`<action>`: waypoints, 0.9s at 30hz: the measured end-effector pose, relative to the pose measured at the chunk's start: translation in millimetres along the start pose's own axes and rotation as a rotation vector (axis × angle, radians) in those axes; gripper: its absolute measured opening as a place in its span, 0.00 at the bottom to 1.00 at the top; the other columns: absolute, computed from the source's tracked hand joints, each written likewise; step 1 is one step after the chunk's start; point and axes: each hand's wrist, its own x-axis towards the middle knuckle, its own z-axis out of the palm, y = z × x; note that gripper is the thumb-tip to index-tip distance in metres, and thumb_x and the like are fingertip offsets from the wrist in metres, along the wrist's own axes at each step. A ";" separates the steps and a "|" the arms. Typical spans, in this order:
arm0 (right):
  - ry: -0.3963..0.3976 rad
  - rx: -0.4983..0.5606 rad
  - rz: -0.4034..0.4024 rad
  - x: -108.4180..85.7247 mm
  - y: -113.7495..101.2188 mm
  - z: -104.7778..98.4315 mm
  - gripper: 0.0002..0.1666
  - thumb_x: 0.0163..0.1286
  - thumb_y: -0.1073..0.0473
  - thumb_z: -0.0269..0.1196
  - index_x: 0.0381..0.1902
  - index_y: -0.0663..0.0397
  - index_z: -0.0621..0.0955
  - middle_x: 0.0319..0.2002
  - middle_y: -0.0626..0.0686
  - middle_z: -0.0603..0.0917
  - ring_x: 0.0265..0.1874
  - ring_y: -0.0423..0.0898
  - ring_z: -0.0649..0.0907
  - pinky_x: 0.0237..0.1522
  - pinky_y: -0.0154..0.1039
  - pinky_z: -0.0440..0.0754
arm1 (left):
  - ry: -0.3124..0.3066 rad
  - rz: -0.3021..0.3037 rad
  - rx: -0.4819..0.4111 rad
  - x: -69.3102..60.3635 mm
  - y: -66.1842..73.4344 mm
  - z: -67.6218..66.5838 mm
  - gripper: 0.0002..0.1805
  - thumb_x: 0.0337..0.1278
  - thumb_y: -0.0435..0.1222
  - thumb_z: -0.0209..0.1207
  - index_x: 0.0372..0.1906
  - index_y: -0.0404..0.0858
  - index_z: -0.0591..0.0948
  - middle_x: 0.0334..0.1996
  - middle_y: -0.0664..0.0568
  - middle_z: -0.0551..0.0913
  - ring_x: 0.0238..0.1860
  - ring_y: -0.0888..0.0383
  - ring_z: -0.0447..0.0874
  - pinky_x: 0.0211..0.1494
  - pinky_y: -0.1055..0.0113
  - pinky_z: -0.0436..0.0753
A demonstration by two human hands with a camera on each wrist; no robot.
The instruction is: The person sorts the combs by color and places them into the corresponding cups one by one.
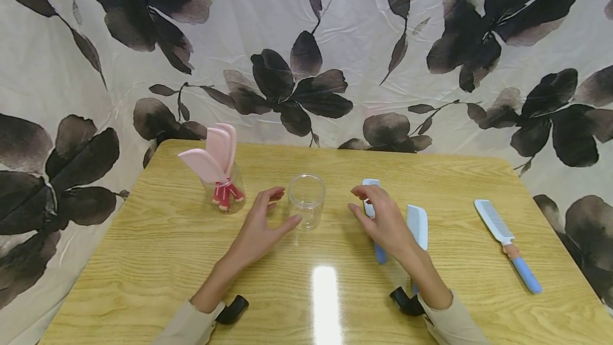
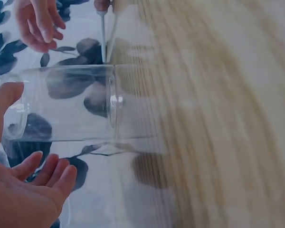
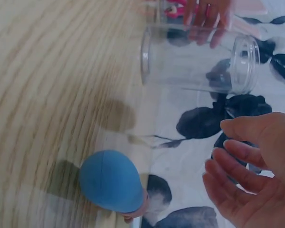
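A clear jar (image 1: 306,204) with no lid stands upright near the middle of the table. Beside its left side is my left hand (image 1: 261,228), fingers relaxed and thumb close to the glass; whether it touches, I cannot tell. My right hand (image 1: 385,222) hovers to the right of the jar, loosely bent and holding nothing. Under and beside that hand lie two blue combs, one partly covered by it (image 1: 380,253) and another comb (image 1: 417,225) partly behind the wrist. In the right wrist view a rounded blue handle end (image 3: 110,180) shows close up.
At the back left, a second clear jar (image 1: 238,188) holds several pink combs (image 1: 217,148) with their red handles down. A third blue comb (image 1: 507,246) lies at the far right. Floral cloth (image 1: 373,31) hangs behind the wooden table (image 1: 158,260).
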 end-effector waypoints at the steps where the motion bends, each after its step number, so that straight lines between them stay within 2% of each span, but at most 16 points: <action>1: -0.001 -0.006 0.008 0.5 0.9 -0.3 0.17 0.68 0.65 0.71 0.52 0.64 0.81 0.47 0.60 0.85 0.45 0.55 0.83 0.47 0.52 0.84 | -0.003 0.000 -0.004 1.2 -0.3 1.0 0.42 0.58 0.40 0.74 0.72 0.32 0.67 0.67 0.38 0.71 0.69 0.44 0.69 0.73 0.49 0.70; 8: -0.015 -0.052 0.077 4.3 7.0 -1.0 0.21 0.68 0.63 0.72 0.55 0.66 0.80 0.50 0.62 0.84 0.48 0.58 0.82 0.51 0.53 0.81 | -0.029 0.004 -0.003 10.7 1.2 7.8 0.47 0.54 0.43 0.77 0.74 0.34 0.65 0.68 0.41 0.70 0.68 0.47 0.70 0.72 0.48 0.71; 13: -0.033 -0.098 0.134 5.8 9.9 0.8 0.25 0.68 0.61 0.72 0.58 0.67 0.80 0.52 0.63 0.82 0.50 0.60 0.80 0.51 0.55 0.81 | -0.050 0.017 0.005 14.4 4.8 12.2 0.49 0.52 0.43 0.77 0.75 0.36 0.64 0.67 0.37 0.70 0.66 0.42 0.71 0.69 0.45 0.72; 20: -0.054 -0.161 0.223 9.8 13.3 1.0 0.27 0.67 0.60 0.73 0.59 0.68 0.79 0.54 0.67 0.81 0.55 0.64 0.79 0.53 0.59 0.80 | -0.061 -0.013 0.002 19.0 5.2 18.0 0.50 0.52 0.47 0.77 0.75 0.38 0.63 0.68 0.40 0.69 0.68 0.41 0.70 0.72 0.44 0.70; 27: -0.095 -0.204 0.298 11.3 15.8 0.9 0.30 0.65 0.60 0.74 0.60 0.70 0.78 0.52 0.68 0.80 0.52 0.65 0.80 0.49 0.60 0.81 | -0.054 -0.024 0.016 22.6 8.1 21.1 0.50 0.51 0.49 0.77 0.74 0.38 0.64 0.67 0.43 0.69 0.68 0.41 0.71 0.71 0.43 0.70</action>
